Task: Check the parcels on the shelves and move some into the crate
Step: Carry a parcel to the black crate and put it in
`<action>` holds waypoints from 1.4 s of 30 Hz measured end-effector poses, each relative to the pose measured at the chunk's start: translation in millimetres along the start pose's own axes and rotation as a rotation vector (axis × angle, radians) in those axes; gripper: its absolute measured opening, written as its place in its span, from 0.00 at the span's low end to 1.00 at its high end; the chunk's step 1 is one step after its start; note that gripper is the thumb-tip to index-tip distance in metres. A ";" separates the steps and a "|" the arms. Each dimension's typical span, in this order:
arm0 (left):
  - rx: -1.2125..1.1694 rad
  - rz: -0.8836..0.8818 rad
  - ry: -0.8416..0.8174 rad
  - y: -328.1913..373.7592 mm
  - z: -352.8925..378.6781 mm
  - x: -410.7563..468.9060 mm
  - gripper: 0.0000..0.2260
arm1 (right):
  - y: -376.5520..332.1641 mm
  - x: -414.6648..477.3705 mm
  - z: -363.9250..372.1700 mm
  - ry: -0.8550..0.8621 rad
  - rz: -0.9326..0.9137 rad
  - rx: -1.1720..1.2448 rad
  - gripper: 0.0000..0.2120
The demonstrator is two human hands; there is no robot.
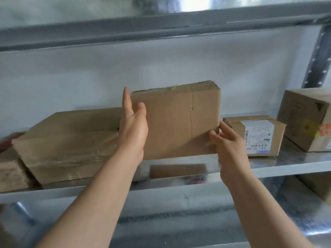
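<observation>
Edgewise, parcel (pixel 179 120) upright, long axis left-right

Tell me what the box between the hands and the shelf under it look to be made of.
The box looks like brown corrugated cardboard, matte: creased face, a vertical fold line, frayed top edge. The shelf looks like bare sheet metal, perhaps galvanised steel, shiny: it mirrors the box.

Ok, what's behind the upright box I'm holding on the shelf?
Only the white wall shows above the box. The box and the left hand cover whatever stands directly behind it, so that cannot be told.
</observation>
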State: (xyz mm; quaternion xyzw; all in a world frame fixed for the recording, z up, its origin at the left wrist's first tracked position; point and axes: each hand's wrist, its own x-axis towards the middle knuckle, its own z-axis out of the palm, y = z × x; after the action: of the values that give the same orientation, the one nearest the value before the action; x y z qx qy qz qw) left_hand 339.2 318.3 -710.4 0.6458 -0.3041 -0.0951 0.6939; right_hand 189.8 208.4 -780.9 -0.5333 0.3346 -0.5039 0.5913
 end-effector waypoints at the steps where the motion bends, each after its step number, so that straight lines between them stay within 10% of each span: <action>1: -0.005 -0.007 0.020 1.4 -2.1 0.3 0.24 | -4.1 -2.7 -0.5 -0.022 0.023 0.063 0.19; 14: -0.180 -0.078 -0.001 -11.6 -30.4 -9.2 0.13 | -18.8 -27.2 -9.1 0.090 0.077 0.285 0.19; 42: -0.346 -0.243 -0.360 -33.2 -50.9 0.3 0.38 | -41.1 -45.5 -19.9 0.097 0.145 0.281 0.10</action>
State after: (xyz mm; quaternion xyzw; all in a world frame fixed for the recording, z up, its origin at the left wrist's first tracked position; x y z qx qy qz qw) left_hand 375.8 356.0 -741.0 0.5223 -0.3220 -0.3413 0.7121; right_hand 149.2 249.1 -751.7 -0.3948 0.3264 -0.5268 0.6783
